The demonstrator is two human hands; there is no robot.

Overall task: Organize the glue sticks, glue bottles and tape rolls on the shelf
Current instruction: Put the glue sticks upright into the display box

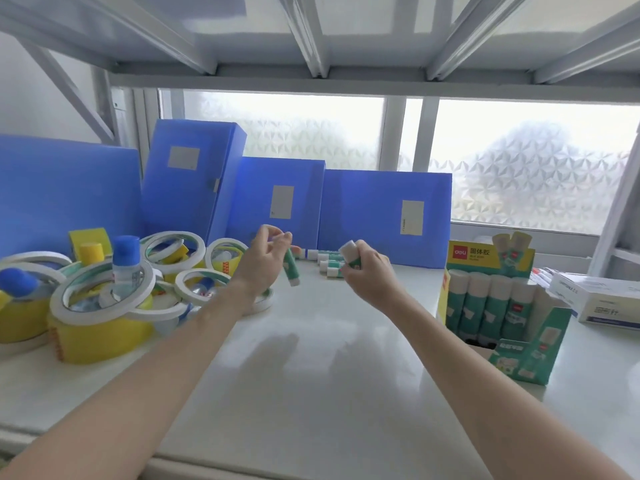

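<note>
Glue sticks are shown at three places relative to the green display box (502, 317) standing on the shelf (311, 375): a row is seated upright inside the box, a loose cluster (329, 260) lies to its left against the blue file boxes (384, 216), and one is carried in each hand. The left hand (265, 261) is seen pinching a green glue stick (291, 266) by its upper end, so that the long axis hangs nearly vertical, white cap downward, above the shelf surface. The right hand (363, 275) is closed around a second glue stick (349, 252), whose white cap end projects up and to the left from the fist. Of the two, the right hand is the nearer to the display box, which lies to its right with open slots visible at the front. The coming move is judged to turn on this relation: the right-hand stick would need to be carried rightward and turned upright to match the seated row. The tape rolls (104, 296) and blue-capped glue bottles (126, 261) are heaped unsorted, well to the left of the box.
</note>
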